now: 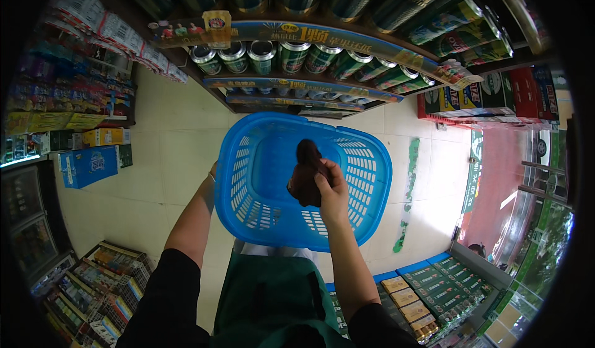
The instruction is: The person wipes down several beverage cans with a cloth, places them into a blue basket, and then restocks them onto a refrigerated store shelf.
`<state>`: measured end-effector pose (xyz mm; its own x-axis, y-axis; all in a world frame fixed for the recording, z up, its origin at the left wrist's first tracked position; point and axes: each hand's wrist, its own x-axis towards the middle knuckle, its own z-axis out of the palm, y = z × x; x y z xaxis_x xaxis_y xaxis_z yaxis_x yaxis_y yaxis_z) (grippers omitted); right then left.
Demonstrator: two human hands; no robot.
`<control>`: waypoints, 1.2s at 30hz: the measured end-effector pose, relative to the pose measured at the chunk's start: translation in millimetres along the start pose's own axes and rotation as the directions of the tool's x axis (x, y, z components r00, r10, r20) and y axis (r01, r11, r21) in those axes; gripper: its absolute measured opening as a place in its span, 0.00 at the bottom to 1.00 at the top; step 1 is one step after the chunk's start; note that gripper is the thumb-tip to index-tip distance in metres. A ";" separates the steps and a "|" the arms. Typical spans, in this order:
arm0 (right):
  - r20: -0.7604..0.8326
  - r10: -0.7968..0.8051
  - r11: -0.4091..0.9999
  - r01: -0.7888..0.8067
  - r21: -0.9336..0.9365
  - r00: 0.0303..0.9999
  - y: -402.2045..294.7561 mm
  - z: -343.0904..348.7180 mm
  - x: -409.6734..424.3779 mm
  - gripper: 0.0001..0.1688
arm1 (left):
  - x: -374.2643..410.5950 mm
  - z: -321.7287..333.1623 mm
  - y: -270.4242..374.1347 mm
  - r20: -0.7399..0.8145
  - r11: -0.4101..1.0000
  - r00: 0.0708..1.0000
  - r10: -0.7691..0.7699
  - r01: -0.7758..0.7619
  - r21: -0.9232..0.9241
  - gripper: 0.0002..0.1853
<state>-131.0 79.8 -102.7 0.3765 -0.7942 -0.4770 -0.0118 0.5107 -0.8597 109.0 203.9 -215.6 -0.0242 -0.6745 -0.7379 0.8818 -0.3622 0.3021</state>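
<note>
A blue plastic basket (279, 162) with slotted sides is held up in front of my body, and its inside shows bare. My left hand (214, 168) is at the basket's left side and supports it; the basket's wall hides most of the fingers. In my right hand (333, 185) a crumpled dark brown cloth (307, 176) is pinched between thumb and fingers, above the basket's opening. The cloth hangs to the left of the hand. A green apron (274, 292) covers my front, below the basket's near rim.
Ahead stands a shelf rack (325, 32) lined with drink cans (293, 57). Boxed goods (488, 97) are stacked at the right, near a glass front. Packaged goods (60, 78) and a blue carton (88, 166) are at the left. Green cartons (432, 283) lie behind at right.
</note>
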 end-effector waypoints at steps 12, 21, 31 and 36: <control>0.034 -0.032 0.997 0.034 -0.076 0.999 -3.0 -32.6 -11.2 0.19 | 35.1 -5.2 -50.1 0.029 0.997 0.997 -0.076 0.077 -0.012 0.30; -0.003 -0.134 0.939 0.126 -0.320 0.991 9.0 -68.1 -3.2 0.20 | 62.6 25.5 -77.3 0.080 0.994 0.991 -0.111 0.109 0.030 0.32; 0.225 -0.134 0.681 0.255 -0.687 0.965 -13.0 -76.2 -21.6 0.21 | 144.8 78.0 -159.2 0.162 0.983 0.981 -0.102 0.075 0.168 0.33; 0.161 -0.211 0.377 0.232 -0.896 0.964 -32.3 -99.2 -18.1 0.36 | 239.2 79.2 -266.9 0.176 0.941 0.978 0.113 -0.162 0.297 0.34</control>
<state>-229.4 45.0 -84.5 0.5146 -0.8205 -0.2487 -0.7474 -0.2872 -0.5991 -169.4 88.3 -425.0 -0.0069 -0.8134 -0.5816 0.6938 -0.4228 0.5830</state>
